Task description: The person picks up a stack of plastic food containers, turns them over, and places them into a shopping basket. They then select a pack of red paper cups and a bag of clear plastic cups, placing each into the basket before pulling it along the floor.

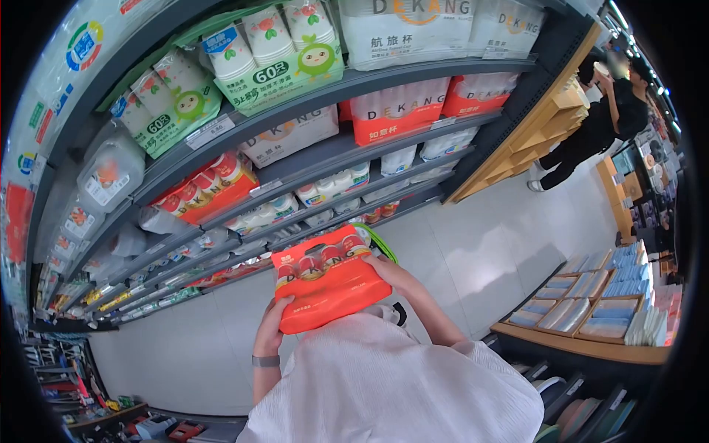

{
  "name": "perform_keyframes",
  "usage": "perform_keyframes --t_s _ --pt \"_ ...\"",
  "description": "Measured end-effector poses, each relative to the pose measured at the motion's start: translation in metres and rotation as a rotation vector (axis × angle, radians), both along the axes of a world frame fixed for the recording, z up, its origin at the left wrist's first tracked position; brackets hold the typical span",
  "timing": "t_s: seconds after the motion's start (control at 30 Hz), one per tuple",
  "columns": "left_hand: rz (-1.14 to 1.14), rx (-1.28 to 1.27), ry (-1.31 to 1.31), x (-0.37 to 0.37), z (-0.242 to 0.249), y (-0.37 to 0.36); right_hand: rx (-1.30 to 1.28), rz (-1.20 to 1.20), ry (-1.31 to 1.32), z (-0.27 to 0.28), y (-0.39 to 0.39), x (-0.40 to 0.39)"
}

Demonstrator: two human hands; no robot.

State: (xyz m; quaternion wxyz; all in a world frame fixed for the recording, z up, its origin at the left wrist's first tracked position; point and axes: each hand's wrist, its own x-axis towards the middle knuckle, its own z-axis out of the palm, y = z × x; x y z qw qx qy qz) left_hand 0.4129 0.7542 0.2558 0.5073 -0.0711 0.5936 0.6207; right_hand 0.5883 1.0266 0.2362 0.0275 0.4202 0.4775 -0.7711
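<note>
"Holding a red pack (332,292) of cups, are both hands on it?"

"Yes, one pack between two hands, just below the middle of the view, towards seven o'clock. The left hand (274,319) has its thumb on the front at the pack's nine o'clock side; the right hand (385,272) grips the three o'clock side. Fingers of both are clamped on the pack, though some are hidden."

"What shows inside?"

"Four round cup ends (311,267) in a row, behind the lettering. Any deeper cups can't be seen."

"And how does it lie?"

"Its long axis runs from half past eight to half past two. The lettered front faces up at the wearer, the top edge towards half past eleven. A green rim (382,245) peeks out past its one o'clock corner."

"What's on the shelf (310,87)?"

"Two green packs (269,59) of cups, at ten and eleven o'clock, each with about three stacks showing."

"Anything else?"

"One person (624,111) in black at two o'clock, and trays (569,303) of blue and white packets before four."
</note>
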Motion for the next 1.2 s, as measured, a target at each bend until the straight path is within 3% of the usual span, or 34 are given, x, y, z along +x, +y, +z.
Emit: perform_keyframes --t_s 0.17,0.27,0.33,0.5,0.57,0.63,0.7,0.87,0.97,1.2 --pt "0.029 -0.058 -0.028 0.002 0.005 0.007 -0.05 0.029 0.046 -0.013 0.008 0.004" --pt "0.053 -0.101 -0.098 0.006 0.01 0.006 -0.038 0.121 0.051 0.007 0.018 0.003" --pt "0.075 -0.06 -0.154 0.005 0.005 0.008 0.04 0.244 -0.09 0.009 0.03 0.001" --pt "0.101 -0.115 -0.26 0.012 -0.007 0.004 0.045 0.376 -0.166 -0.033 0.043 0.006" --pt "0.077 -0.109 -0.34 0.014 -0.004 0.005 0.277 0.494 -0.294 -0.069 0.041 0.013" --pt "0.073 -0.151 -0.337 0.012 -0.009 -0.001 0.289 0.48 -0.273 -0.072 0.034 0.011" --pt "0.108 -0.139 -0.403 0.008 -0.018 -0.01 0.653 0.388 -0.206 -0.068 0.03 0.009" --pt "0.146 -0.129 -0.384 0.002 -0.014 -0.02 0.714 0.335 -0.165 -0.038 0.028 -0.029" --pt "0.175 -0.15 -0.355 -0.001 -0.002 -0.025 0.742 0.35 -0.09 -0.052 0.018 -0.048" --pt "0.204 -0.171 -0.34 -0.011 0.0 -0.05 0.581 0.49 0.066 -0.056 -0.001 -0.065"
